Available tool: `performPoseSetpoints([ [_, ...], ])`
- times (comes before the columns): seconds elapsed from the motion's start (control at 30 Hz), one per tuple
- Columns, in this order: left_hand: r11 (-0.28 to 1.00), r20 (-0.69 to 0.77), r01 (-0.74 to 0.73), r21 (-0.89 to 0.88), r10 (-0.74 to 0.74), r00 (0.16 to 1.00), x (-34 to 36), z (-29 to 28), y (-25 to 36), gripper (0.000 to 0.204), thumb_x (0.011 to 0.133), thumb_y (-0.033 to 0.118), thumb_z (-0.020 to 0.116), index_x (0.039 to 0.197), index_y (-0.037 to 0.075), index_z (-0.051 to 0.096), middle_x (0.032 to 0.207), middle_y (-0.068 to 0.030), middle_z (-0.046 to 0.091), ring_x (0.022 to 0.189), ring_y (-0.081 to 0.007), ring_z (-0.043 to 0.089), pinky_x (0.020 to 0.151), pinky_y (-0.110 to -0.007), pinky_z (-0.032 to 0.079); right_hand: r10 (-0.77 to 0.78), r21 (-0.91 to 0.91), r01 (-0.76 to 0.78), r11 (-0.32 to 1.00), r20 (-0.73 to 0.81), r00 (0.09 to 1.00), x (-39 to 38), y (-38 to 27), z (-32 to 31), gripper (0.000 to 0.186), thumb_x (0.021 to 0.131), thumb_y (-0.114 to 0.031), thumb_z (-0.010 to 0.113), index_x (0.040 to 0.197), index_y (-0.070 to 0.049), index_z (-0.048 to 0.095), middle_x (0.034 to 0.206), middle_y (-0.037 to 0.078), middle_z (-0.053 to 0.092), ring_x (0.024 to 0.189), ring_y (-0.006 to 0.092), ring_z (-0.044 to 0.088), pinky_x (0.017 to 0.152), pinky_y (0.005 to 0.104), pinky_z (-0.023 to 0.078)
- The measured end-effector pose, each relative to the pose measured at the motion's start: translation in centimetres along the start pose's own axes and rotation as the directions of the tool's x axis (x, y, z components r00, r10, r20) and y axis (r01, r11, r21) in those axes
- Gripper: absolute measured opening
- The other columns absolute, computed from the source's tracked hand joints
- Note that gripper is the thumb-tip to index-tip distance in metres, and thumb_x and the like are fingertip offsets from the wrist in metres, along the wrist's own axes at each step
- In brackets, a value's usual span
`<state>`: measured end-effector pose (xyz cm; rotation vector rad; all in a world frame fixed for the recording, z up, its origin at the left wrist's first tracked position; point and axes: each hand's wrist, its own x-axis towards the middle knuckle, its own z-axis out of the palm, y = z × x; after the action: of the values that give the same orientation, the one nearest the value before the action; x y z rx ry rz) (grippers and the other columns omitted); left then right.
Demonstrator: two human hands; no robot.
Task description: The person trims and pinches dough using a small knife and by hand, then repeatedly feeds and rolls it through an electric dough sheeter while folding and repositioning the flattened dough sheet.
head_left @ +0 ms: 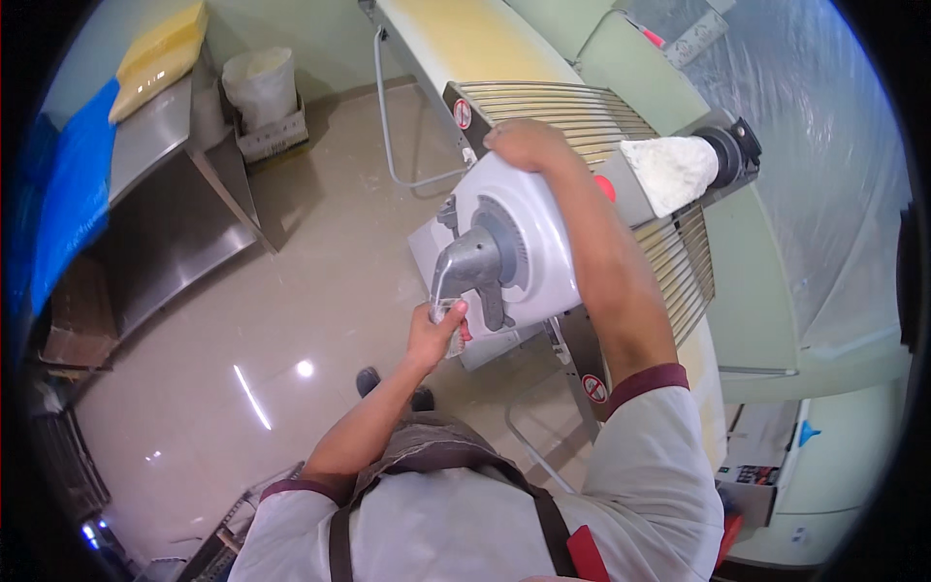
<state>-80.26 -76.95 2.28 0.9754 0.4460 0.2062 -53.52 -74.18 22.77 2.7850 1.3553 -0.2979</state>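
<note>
A dough sheeter's white housing [548, 228] stands in front of me, with a round dial plate and a grey metal lever [470, 262] on its near face. My left hand [433, 335] is closed round the clear grip [452, 315] at the lever's lower end, its thumb on top. A small red part shows beside that thumb. My right hand [527, 144] rests over the far upper corner of the housing, my forearm reaching across its right side. Its fingers lie bent along the edge, partly hidden, and hold no loose object.
Wire guards [543, 107] flank the sheeter, with a flour-dusted conveyor belt [485, 39] beyond. A white cloth or flour-covered piece [669, 173] lies on top. At left stand a steel table [184, 262] and a white sack [260, 87] in a crate. Plastic sheeting [795, 194] hangs at right.
</note>
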Motion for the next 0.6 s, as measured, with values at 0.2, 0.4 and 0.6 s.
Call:
performPoseSetpoints([
  [0.2, 0.994, -0.040, 0.020, 0.108, -0.016, 0.999, -0.1, 0.5, 1.9, 0.042, 0.088, 0.042, 0.068, 0.075, 0.002, 0.062, 0.059, -0.0046, 0.059, 0.053, -0.0116, 0.056, 0.049, -0.030, 0.045, 0.263, -0.005, -0.268, 0.963, 0.198, 0.944, 4.5, 1.2, 0.1, 0.043, 0.081, -0.033, 0.052, 0.099, 0.003, 0.067, 0.107, 0.024, 0.065, 0.098, 0.0333, 0.063, 0.086, 0.0438, 0.045],
  [0.4, 0.990, -0.003, 0.025, 0.137, -0.024, 1.000, -0.2, -0.1, 1.9, 0.043, 0.087, 0.044, 0.069, 0.077, 0.002, 0.063, 0.058, -0.0032, 0.059, 0.053, -0.0106, 0.055, 0.050, -0.030, 0.045, 0.201, -0.003, -0.206, 0.979, 0.219, 0.955, 4.4, 0.9, 0.5, 0.042, 0.078, -0.033, 0.056, 0.094, 0.004, 0.068, 0.103, 0.023, 0.067, 0.093, 0.0336, 0.064, 0.084, 0.0413, 0.046],
  [0.6, 0.966, 0.107, -0.076, 0.246, 0.051, 0.993, 1.6, -2.6, 1.8, 0.040, 0.086, 0.040, 0.071, 0.081, 0.001, 0.063, 0.062, -0.0030, 0.060, 0.058, -0.0103, 0.057, 0.055, -0.028, 0.046, 0.180, 0.003, -0.183, 0.983, 0.178, 0.967, 4.0, 1.7, 0.8, 0.043, 0.081, -0.036, 0.055, 0.101, 0.000, 0.068, 0.105, 0.021, 0.067, 0.096, 0.0338, 0.063, 0.086, 0.0404, 0.046],
])
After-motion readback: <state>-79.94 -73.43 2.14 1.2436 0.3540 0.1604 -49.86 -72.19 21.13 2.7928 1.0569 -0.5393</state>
